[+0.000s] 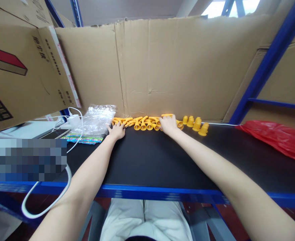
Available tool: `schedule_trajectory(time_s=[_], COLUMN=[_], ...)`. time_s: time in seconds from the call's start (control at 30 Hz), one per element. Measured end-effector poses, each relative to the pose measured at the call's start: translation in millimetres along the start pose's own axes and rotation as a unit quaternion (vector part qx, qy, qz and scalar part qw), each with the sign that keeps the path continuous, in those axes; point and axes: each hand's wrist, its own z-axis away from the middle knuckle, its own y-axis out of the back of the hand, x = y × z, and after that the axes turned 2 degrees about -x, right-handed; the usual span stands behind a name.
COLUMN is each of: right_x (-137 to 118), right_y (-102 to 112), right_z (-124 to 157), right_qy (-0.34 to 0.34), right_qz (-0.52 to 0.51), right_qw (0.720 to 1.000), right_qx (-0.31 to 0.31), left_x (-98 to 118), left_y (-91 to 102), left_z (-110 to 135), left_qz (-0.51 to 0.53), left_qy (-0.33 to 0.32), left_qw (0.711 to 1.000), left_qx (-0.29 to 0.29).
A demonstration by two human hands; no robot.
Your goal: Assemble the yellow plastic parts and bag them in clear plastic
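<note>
Along the foot of the cardboard wall lies a row of yellow plastic horn-shaped pieces (143,126), several with flared round mouths facing me and curved stems behind. My left hand (116,131) rests at the row's left end, fingers spread and touching the curved stems. At the right end of the row, my right hand (168,124) is closed around a yellow horn-shaped piece (167,115), which shows above the fingers; the rest of it is hidden. Several stepped yellow cone-shaped pieces (197,124) stand upright just right of that hand.
A clear plastic bag (97,118) lies left of the row, over a colourful packet (83,138). White cables (80,134) and a charger (74,121) are farther left. A red plastic bag (275,137) lies at right. A cardboard wall (177,67) closes off the black tabletop (147,160).
</note>
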Motion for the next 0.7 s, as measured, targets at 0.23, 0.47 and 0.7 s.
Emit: schedule_trajectory(time_s=[0.23, 0.47, 0.7], right_x=[15, 47, 92], right_y=[1, 17, 3], right_z=[4, 20, 29], right_qy=[0.021, 0.05, -0.065], right_qz=[-0.069, -0.15, -0.251], right_qw=[0.997, 0.986, 0.944], right_qx=[-0.025, 0.058, 0.203], left_x=[0, 2, -2], left_y=[0.8, -5.8, -1.5], left_z=[0, -3, -5], left_qz=[0.005, 0.018, 0.081], left_qy=[0.005, 0.003, 0.015], left_qw=[1.0, 0.999, 0.982], left_qx=[0.031, 0.032, 0.167])
